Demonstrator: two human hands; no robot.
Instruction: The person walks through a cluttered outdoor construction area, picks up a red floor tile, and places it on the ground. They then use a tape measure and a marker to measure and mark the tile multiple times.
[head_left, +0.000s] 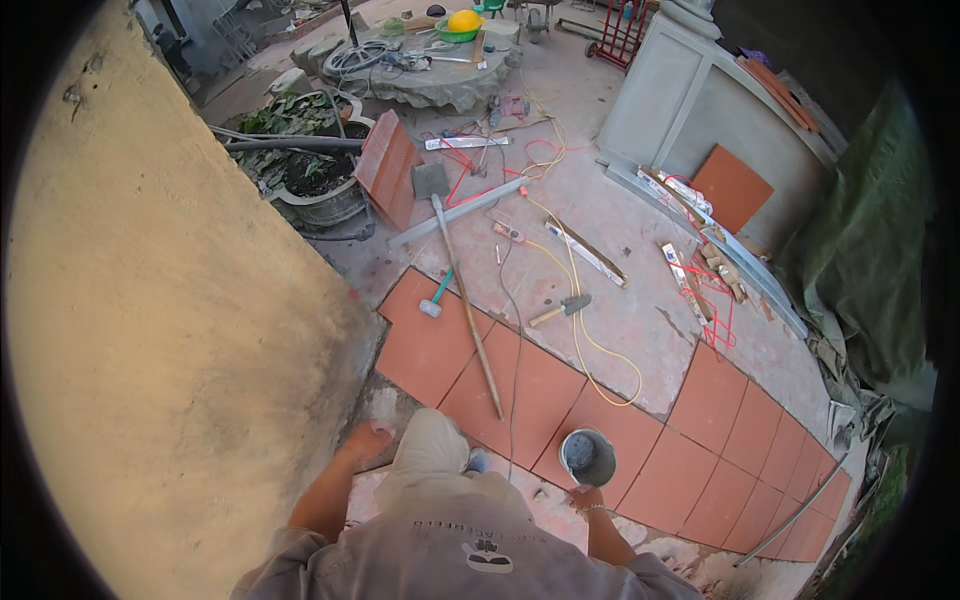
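Observation:
My right hand point(587, 498) is closed at the near rim of a grey metal bucket point(603, 462), which stands on the red floor tiles point(620, 425) and has grey matter inside. My left hand point(370, 438) hangs low beside the yellow wall, its fingers curled; whatever they hold, if anything, is hidden. Just beyond my knee lies a long-handled shovel point(470, 310), its blade pointing away. A mallet point(433, 303) with a pale head and teal handle rests on the far left tile. Past the tile edge lies a trowel point(562, 309) with a wooden handle.
Yellow and grey cables point(590, 345) cross the floor and tiles. Beyond are a metal straightedge point(455, 212), stacked red tiles point(388, 170) by a planter point(318, 205), and a cluttered stone table point(420, 80). The yellow wall point(180, 330) closes my left; a grey plastered structure point(720, 130) stands right.

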